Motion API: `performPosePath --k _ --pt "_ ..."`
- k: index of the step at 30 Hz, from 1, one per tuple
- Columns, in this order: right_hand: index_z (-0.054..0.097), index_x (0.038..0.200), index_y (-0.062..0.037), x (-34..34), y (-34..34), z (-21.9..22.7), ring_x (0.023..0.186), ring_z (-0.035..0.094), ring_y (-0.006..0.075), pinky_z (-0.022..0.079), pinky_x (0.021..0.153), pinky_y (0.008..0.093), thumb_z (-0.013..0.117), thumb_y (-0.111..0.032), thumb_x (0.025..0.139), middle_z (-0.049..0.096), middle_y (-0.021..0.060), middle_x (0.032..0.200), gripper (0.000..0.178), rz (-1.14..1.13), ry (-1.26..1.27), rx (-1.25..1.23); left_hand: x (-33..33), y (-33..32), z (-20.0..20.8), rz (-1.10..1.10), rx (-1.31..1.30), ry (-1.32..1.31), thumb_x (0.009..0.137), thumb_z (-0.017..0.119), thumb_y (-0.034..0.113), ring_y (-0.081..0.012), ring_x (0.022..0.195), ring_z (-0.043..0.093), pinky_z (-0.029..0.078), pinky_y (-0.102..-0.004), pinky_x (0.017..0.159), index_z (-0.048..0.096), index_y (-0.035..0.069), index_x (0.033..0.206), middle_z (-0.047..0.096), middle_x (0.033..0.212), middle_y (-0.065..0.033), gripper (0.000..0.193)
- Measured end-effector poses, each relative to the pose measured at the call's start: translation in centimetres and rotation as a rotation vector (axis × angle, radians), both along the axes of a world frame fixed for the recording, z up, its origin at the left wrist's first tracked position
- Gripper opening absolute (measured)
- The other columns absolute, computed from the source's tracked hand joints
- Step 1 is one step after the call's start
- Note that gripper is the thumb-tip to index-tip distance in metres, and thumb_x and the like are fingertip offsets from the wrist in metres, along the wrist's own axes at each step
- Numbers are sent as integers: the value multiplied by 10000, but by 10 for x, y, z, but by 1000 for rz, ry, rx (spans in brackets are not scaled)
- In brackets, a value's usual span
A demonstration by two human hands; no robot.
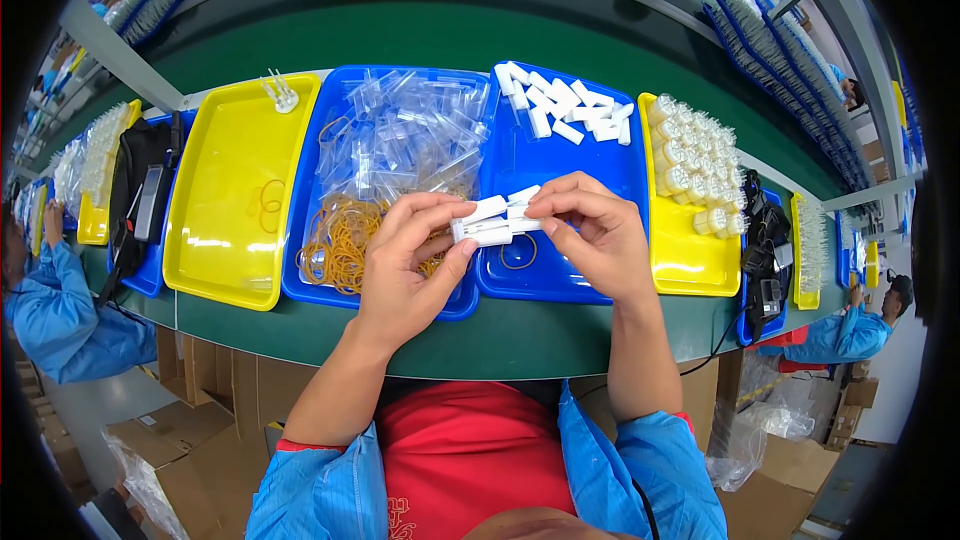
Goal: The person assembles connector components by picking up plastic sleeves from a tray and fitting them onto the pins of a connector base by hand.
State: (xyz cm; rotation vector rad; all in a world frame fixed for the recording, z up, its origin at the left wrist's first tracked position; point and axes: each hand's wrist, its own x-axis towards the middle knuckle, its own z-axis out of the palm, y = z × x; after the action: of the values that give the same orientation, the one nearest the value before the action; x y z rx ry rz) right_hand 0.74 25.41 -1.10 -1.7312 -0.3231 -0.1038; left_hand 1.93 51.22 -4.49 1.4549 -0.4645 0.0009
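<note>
The left hand point(405, 265) holds a white pronged piece point(459, 231) over the blue tray point(618, 176); the right hand point(600, 240) pinches its white tubes point(490, 238). Loose tubes point(571, 106) lie at one o'clock. Sleeving prongs seems underway, calling for careful alignment.

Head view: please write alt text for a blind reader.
A person's left hand and right hand hold white plastic parts above blue plastic trays of clear plastic pieces, tan rubber bands and white plastic blocks; yellow plastic trays flank them.
</note>
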Motion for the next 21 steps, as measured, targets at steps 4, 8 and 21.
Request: performPosePath --k 4,8,21 --pt "828 1171 19 0 1 0 1107 745 180 634 892 276 703 124 989 748 127 1226 245 8 8 -2 0 1 0 -8 -3 7 1028 739 -58 -274 1286 720 667 -379 1061 724 -42 1388 592 1400 -147 361" --pt "807 1173 54 -1 1 4 1169 715 207 614 977 323 689 167 976 722 147 1230 256 29 64 6 0 0 1 11 45 -5 1019 748 -65 -263 1275 727 669 -367 1054 730 -38 1394 601 1399 -148 376" --pt "828 1203 -1 -6 19 -3 1125 735 179 624 906 278 722 107 980 735 120 1242 270 48 54 60 -1 -1 5 -7 153 -92 992 802 -46 -236 1187 750 690 -348 993 731 -13 1420 630 1375 -138 435"
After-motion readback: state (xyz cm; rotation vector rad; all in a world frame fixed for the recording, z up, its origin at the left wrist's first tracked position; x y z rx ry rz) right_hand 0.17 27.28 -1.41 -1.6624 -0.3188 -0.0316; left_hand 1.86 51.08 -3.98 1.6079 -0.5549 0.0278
